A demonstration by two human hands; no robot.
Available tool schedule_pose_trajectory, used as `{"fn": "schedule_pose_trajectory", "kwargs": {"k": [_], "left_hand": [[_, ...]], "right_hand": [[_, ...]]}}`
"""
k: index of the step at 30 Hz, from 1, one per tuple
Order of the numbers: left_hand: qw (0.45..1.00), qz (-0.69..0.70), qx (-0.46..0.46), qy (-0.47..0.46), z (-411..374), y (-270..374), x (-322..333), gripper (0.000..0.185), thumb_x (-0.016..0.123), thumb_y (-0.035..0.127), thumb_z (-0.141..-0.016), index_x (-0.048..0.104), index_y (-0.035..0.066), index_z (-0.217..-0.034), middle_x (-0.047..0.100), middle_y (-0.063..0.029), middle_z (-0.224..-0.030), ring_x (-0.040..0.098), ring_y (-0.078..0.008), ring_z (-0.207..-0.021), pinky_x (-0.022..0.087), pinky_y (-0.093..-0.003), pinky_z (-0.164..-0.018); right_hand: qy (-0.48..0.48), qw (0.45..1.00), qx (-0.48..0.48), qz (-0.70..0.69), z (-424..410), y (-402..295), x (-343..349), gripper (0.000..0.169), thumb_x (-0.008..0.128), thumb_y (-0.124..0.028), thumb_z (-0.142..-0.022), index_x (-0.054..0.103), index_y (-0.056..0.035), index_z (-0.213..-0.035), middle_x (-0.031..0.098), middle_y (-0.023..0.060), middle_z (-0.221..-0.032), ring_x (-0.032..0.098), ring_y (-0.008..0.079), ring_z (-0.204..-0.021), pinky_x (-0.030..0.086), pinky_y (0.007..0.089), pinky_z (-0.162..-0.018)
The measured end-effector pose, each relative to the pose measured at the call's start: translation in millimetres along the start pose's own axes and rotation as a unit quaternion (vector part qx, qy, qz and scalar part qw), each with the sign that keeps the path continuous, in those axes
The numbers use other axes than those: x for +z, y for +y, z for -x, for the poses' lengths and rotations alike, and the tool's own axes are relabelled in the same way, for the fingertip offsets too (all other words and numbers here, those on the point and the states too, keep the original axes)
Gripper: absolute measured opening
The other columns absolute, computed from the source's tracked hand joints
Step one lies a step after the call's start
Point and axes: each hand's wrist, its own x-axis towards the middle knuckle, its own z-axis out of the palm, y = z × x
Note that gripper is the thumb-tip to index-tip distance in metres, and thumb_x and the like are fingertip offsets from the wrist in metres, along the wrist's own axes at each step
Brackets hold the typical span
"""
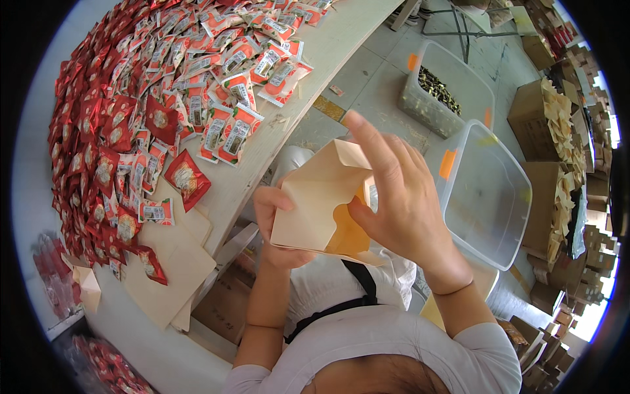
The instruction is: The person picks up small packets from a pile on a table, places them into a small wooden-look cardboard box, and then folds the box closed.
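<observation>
A cream paper carton [307, 212] with an orange-yellow inside is held above the person's lap, its mouth open. My left hand [275, 216] grips the carton's left side, with the thumb on the outer face and fingers underneath. At the other side, my right hand [411, 197] has its fingers apart, the index finger raised and the thumb at the carton's mouth. A folded flap [350, 155] shows at the top, near the right index finger. Part of the carton's right side is hidden behind that hand.
On the table [275, 133] lie a large heap of red sachets [187, 180] and grapefruit-print sachets [238, 133]. Flat cream cartons [167, 276] rest near its edge. Two clear plastic bins [485, 197] with orange latches stand right, one holding dark, gold-flecked pieces [438, 91]. Cardboard boxes [531, 113] stand beyond.
</observation>
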Motion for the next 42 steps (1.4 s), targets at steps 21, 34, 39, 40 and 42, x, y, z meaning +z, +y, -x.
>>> {"fn": "schedule_pose_trajectory", "kwargs": {"k": [21,34,39,40,42], "left_hand": [[0.994,0.098,-0.033,0.03,0.9,3.2,2.7,0.074,0.077,0.022,-0.061,0.03,0.01,-0.117,0.039,-0.0176,-0.114,0.045,-0.0265,-0.108,0.043,-0.0366,-0.086],[0.993,-0.002,-0.073,0.098,-0.6,2.9,8.1,0.059,0.074,0.019,-0.064,0.036,0.006,-0.108,0.042,-0.0115,-0.107,0.044,-0.017,-0.096,0.039,-0.0307,-0.083],[0.98,-0.067,-0.091,0.161,-1.4,9.1,8.0,0.054,0.072,0.017,-0.066,0.038,0.006,-0.105,0.042,-0.0106,-0.105,0.044,-0.0156,-0.094,0.039,-0.0308,-0.082],[0.978,-0.097,-0.086,0.167,-3.5,10.5,11.0,0.054,0.073,0.017,-0.066,0.038,0.006,-0.105,0.042,-0.0109,-0.104,0.044,-0.016,-0.093,0.039,-0.0308,-0.081],[0.969,-0.155,-0.075,0.175,-8.1,12.0,17.8,0.053,0.073,0.016,-0.065,0.038,0.006,-0.105,0.041,-0.0114,-0.103,0.044,-0.0167,-0.093,0.04,-0.0308,-0.079]], "right_hand": [[-0.243,0.893,0.124,-0.358,19.7,12.6,3.7,0.054,0.059,-0.011,-0.078,0.039,-0.0046,-0.128,0.052,0.0161,-0.115,0.056,0.0306,-0.096,0.048,0.0341,-0.073],[-0.188,0.697,0.189,-0.666,45.2,23.7,46.7,0.07,0.055,-0.033,-0.079,0.025,-0.0035,-0.135,0.025,0.015,-0.139,0.027,0.0304,-0.128,0.022,0.0373,-0.103],[-0.043,0.864,0.177,-0.469,51.0,30.1,37.8,0.06,0.05,-0.035,-0.083,0.033,0.0021,-0.128,0.041,0.0157,-0.128,0.038,0.0293,-0.12,0.027,0.0371,-0.1],[-0.012,0.951,0.125,-0.284,46.5,22.7,32.2,0.047,0.054,-0.025,-0.081,0.043,0.0029,-0.118,0.051,0.0169,-0.114,0.049,0.0295,-0.107,0.036,0.0378,-0.092],[0.002,0.985,0.071,-0.159,49.5,14.6,36.0,0.042,0.057,-0.018,-0.077,0.047,0.0031,-0.112,0.053,0.018,-0.108,0.052,0.0297,-0.099,0.04,0.038,-0.086]]}}
